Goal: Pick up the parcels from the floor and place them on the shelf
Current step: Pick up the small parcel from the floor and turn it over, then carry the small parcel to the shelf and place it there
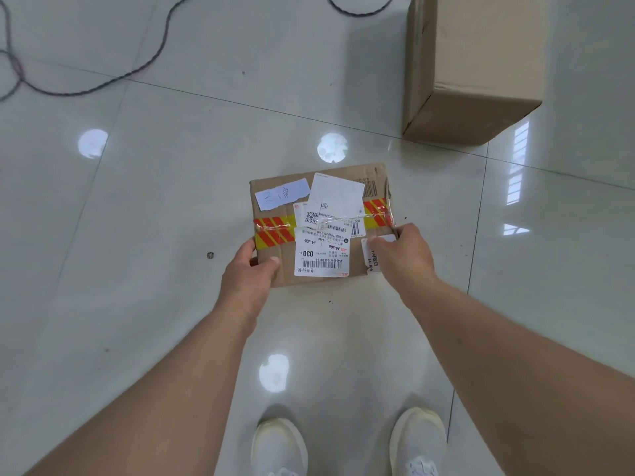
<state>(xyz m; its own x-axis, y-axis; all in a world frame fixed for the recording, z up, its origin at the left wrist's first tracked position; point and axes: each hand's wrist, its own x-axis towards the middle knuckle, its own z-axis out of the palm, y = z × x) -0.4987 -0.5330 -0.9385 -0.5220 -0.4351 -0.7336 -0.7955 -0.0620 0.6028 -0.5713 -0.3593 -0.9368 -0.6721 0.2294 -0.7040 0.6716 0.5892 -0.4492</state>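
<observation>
Glossy tiled floor (144,207), one small flat parcel (275,201) — stiff cardboard, taped, likely light, at or just above floor level. Left hand (249,269) and right hand (403,255) clasp its near corners — opposite side edges look the surest hold.

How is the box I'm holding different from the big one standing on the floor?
The held parcel is flat and small; the big box is tall and far larger. The parcel carries white labels and red-and-yellow tape; the big box's visible faces are plain. The left hand and right hand grip the parcel; nothing touches the big box. Both are brown cardboard.
</observation>
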